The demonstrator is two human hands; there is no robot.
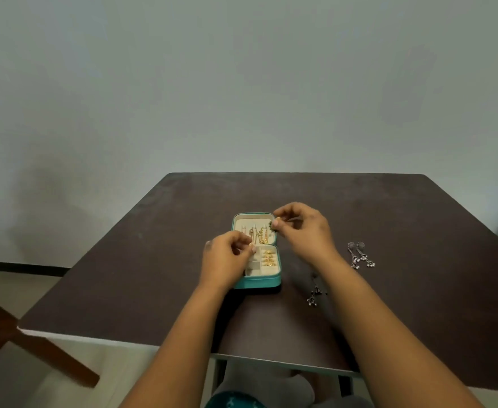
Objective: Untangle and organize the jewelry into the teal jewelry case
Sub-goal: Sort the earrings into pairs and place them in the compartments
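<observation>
The teal jewelry case [257, 282] lies open in the middle of the dark table [159, 254], cream inside. Gold chains [261, 234] hang in its far half and gold earrings [269, 257] sit in a near right compartment. My right hand [302, 228] is over the case's far right corner and pinches a small dark piece of jewelry [271, 225] between thumb and fingers. My left hand [227, 256] hovers over the case's left side with fingers curled, pinching something small near the hinge; what it holds is too small to tell.
A pair of silver dangling earrings [361, 255] lies on the table to the right of the case. Another dark silver dangle piece [315, 291] lies beside my right forearm. A wooden frame [29, 343] stands on the floor at the left. A wall rises behind the table.
</observation>
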